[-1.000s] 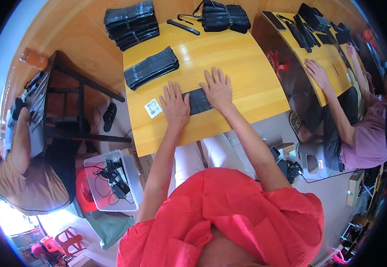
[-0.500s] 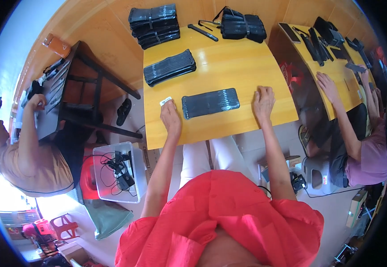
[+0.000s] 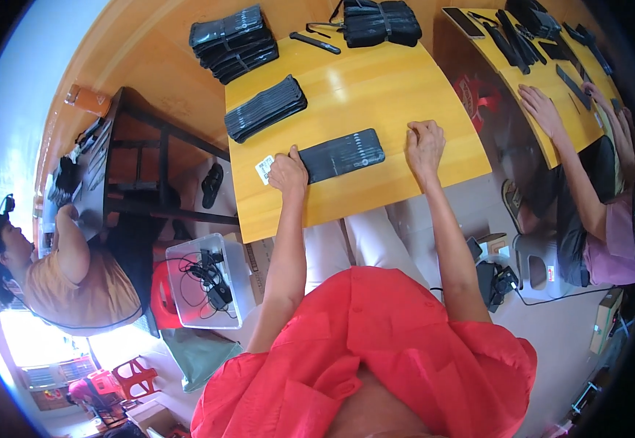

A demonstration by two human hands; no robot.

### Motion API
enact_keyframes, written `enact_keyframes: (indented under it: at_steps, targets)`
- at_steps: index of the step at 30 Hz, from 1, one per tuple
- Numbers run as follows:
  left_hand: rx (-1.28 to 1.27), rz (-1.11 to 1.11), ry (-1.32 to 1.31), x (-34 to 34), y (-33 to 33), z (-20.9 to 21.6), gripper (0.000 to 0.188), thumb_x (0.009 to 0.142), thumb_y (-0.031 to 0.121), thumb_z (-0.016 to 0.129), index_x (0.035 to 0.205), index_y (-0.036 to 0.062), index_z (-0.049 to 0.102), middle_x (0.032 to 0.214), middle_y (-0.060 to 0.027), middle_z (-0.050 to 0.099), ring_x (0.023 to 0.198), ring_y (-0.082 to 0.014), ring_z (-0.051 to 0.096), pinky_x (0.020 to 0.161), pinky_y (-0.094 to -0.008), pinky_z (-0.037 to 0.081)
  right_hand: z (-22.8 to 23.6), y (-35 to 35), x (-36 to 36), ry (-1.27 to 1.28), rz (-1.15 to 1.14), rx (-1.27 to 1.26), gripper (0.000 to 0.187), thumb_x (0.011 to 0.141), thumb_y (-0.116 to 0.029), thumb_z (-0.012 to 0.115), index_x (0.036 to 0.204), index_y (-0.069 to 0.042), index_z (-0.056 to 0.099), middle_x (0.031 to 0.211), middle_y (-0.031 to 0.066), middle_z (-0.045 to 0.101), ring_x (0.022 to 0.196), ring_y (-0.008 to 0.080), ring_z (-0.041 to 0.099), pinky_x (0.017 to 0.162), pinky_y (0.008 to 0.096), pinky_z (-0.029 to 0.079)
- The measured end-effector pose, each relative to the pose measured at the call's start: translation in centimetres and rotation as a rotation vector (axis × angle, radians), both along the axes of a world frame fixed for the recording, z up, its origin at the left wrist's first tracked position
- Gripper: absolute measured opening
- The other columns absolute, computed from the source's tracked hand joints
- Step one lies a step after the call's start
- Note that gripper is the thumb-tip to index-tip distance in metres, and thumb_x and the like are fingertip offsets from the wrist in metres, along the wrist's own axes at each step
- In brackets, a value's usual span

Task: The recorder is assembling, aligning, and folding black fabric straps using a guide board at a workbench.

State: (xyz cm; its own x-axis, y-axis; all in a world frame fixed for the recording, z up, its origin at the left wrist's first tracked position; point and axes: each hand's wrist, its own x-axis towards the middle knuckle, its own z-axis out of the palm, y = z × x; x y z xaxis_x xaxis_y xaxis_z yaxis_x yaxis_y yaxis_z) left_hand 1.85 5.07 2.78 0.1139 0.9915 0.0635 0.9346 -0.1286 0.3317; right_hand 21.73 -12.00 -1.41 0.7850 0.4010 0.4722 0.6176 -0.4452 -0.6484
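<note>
A flat black packet (image 3: 342, 155) with a glossy, ridged right end lies at the middle of the yellow table. My left hand (image 3: 288, 171) is closed at its left end, thumb against the packet's edge. From the left side of that hand sticks out a small white printed label (image 3: 265, 169), which it appears to grip; the fingertips are partly hidden. To the right of the packet and apart from it, my right hand (image 3: 426, 150) rests on the table with fingers loosely bent, holding nothing. Beyond my left hand sits a pile of similar black packets (image 3: 266, 109).
Strapped black bundles (image 3: 233, 44) and another black bundle (image 3: 381, 23) stand at the table's far edge, with a slim black strip (image 3: 315, 43) between them. People work at tables on both sides. A clear bin (image 3: 211, 281) of cables stands at lower left.
My left hand has moved right onto the packet's left end, and more of the white label shows. My right hand stays beside the packet. The whole view has shifted slightly.
</note>
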Motion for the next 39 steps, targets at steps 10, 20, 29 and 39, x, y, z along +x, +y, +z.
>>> enact_keyframes:
  at_steps: [10,20,29,39]
  targets:
    - [0.24,-0.068,-0.002,0.3,-0.4,-1.6,0.04,0.088,0.036,0.054,0.075,-0.001,0.063,0.072,-0.023,0.063,0.068,-0.0382,0.063,0.06,-0.0457,0.049,0.1,0.3,0.2,-0.026,-0.006,0.008,0.01,0.074,-0.009,0.064,0.084,-0.009,0.064,0.087,0.0069,0.055,0.09,0.0272,0.05,0.079,0.0399,0.038]
    - [0.245,-0.191,-0.153,-0.6,0.0,-2.3,0.035,0.088,0.032,0.054,0.075,0.0003,0.058,0.069,-0.0257,0.06,0.068,-0.0437,0.059,0.062,-0.0504,0.045,-0.2,0.2,0.4,-0.038,-0.029,-0.014,0.01,0.073,-0.008,0.065,0.083,-0.009,0.065,0.084,0.0068,0.055,0.089,0.0272,0.05,0.078,0.0397,0.038]
    - [0.526,-0.64,-0.429,3.8,-4.2,8.3,0.026,0.087,0.019,0.058,0.068,0.0014,0.051,0.06,-0.0218,0.052,0.057,-0.0409,0.053,0.048,-0.0442,0.038,0.3,-0.3,0.5,-0.03,-0.021,0.019,0.007,0.076,-0.008,0.062,0.082,-0.009,0.065,0.083,0.0072,0.056,0.09,0.0274,0.05,0.077,0.0397,0.037]
    - [0.733,-0.551,-0.617,-3.7,-4.7,19.6,0.027,0.086,0.01,0.061,0.066,0.0003,0.046,0.055,-0.0137,0.038,0.049,-0.0171,0.03,0.045,-0.0298,0.034,-1.4,-0.4,0.7,-0.046,0.0,0.024,0.005,0.075,-0.007,0.062,0.079,-0.008,0.065,0.081,0.0078,0.057,0.087,0.0289,0.051,0.077,0.0402,0.039]
